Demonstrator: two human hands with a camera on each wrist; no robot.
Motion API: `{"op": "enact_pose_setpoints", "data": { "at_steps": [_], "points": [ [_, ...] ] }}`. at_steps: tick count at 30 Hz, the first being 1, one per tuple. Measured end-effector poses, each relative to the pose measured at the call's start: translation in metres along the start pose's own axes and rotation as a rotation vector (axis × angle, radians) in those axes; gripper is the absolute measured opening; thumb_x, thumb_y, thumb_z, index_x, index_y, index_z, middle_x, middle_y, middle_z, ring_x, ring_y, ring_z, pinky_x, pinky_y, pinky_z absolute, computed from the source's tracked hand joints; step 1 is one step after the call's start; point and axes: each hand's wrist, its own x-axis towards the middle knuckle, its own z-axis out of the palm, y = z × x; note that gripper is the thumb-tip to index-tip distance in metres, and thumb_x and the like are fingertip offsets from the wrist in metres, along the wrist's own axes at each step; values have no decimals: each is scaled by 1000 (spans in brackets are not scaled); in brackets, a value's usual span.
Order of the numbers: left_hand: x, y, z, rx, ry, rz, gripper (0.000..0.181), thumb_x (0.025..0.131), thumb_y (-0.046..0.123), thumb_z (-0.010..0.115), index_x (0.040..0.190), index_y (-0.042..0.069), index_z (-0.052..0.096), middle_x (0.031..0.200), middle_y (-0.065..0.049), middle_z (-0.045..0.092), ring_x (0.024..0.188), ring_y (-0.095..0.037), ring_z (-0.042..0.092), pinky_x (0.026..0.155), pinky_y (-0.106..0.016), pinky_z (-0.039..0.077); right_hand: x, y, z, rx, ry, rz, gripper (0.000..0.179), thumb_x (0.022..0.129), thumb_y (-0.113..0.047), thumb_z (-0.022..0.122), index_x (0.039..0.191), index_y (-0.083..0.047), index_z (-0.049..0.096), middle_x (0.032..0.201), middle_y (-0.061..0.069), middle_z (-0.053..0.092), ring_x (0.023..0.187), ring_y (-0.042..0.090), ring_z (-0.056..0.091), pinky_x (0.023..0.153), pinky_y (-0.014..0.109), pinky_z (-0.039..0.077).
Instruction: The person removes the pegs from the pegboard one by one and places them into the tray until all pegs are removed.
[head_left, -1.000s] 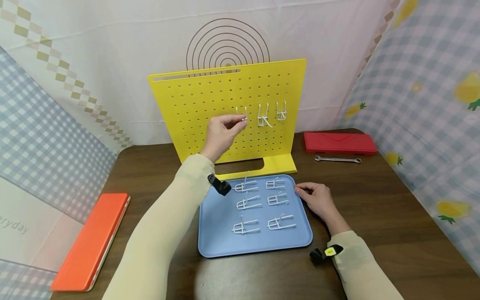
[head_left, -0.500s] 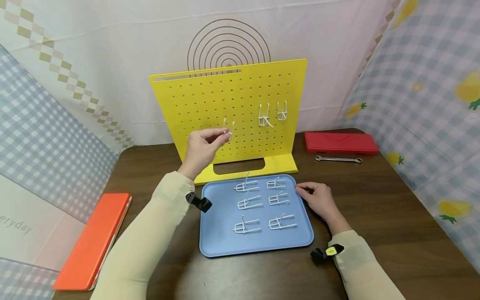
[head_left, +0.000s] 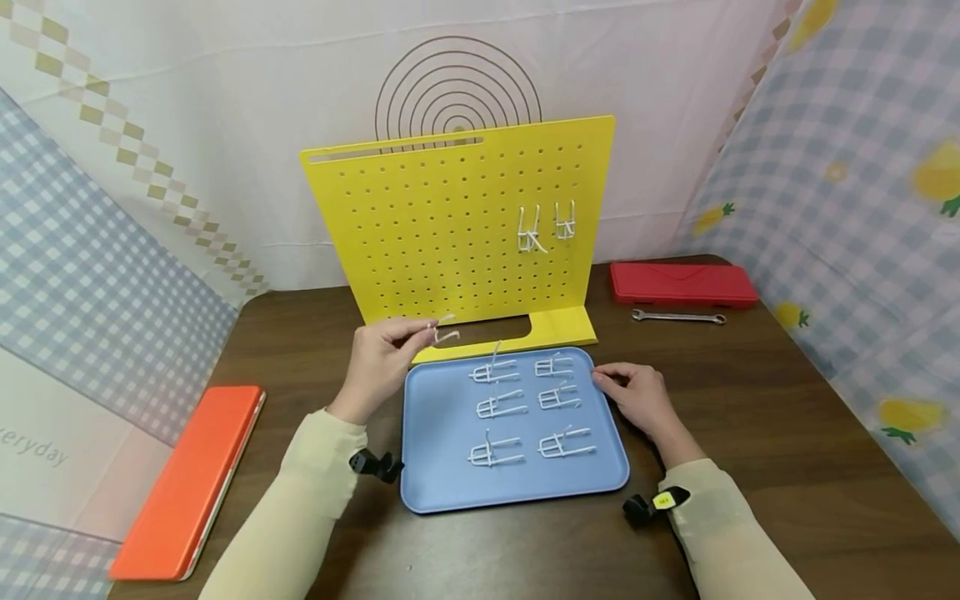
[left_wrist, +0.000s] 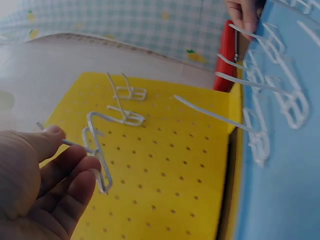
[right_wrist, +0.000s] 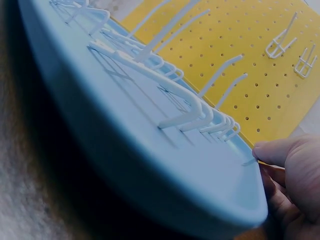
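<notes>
My left hand (head_left: 375, 367) pinches a white wire pegboard hook (left_wrist: 102, 162) between thumb and fingers, above the back left corner of the blue tray (head_left: 441, 487). Two prongs of the held hook point right in the head view; the hand covers the rest. My right hand (head_left: 639, 402) holds the tray's right rim, thumb on top and the other fingers outside and below. Several similar hooks (head_left: 495, 407) lie on the tray in two columns. Behind it stands a yellow pegboard (head_left: 420, 242), with two white hooks (head_left: 529, 232) hanging on its right part.
At the back right lie a red case (head_left: 682, 284) and a metal wrench (head_left: 678, 317). An orange flat case (head_left: 191, 483) sits at the table's left edge. Patterned cloth (head_left: 847, 275) encloses the table at the back and sides.
My left hand has moved down and left, away from the pegboard's face, with the hook in its fingers. The hook has tilted from upright to pointing right. My right hand stays at the tray.
</notes>
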Motion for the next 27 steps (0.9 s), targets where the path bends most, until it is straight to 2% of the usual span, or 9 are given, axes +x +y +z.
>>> {"op": "enact_pose_setpoints", "data": {
  "at_steps": [2,7,12,15,19,27],
  "points": [
    [-11,-7,2,53,9,15,15,87,10,72,100,7,77,93,-2,73,76,-11,65,59,-20,51,1,0,0,-8,2,-4,30,91,-37,67,108,-13,74,104,7,72,102,25,64,85,45,52],
    [-33,-22,7,92,21,6,13,86,8,72,98,4,77,89,-1,72,71,-12,59,57,-21,47,0,1,-1,-19,2,3,30,91,-37,67,108,-13,74,104,7,72,101,26,64,85,45,52],
    [-47,-32,11,150,13,2,11,86,8,72,96,7,77,87,0,72,71,-10,60,57,-23,48,0,1,0,-25,9,11,30,91,-37,67,107,-13,74,103,7,72,100,26,64,84,45,52],
    [-54,-35,13,179,-11,-21,11,87,9,72,96,8,78,89,0,72,72,-9,61,58,-23,49,1,0,1,-27,14,8,30,91,-37,67,107,-13,74,103,7,72,99,25,64,84,45,52],
    [-62,-33,16,206,-85,-41,11,87,9,72,96,7,77,93,0,73,78,-8,65,61,-23,53,0,1,1,-25,15,-2,31,91,-37,67,108,-13,74,103,8,72,99,25,64,84,45,52],
    [-85,-19,15,197,-308,-51,8,87,9,72,93,9,77,88,5,70,71,-4,58,59,-21,50,0,-1,0,-28,14,-15,30,91,-37,67,107,-13,75,103,8,72,99,26,64,84,45,52]
  ]
}}
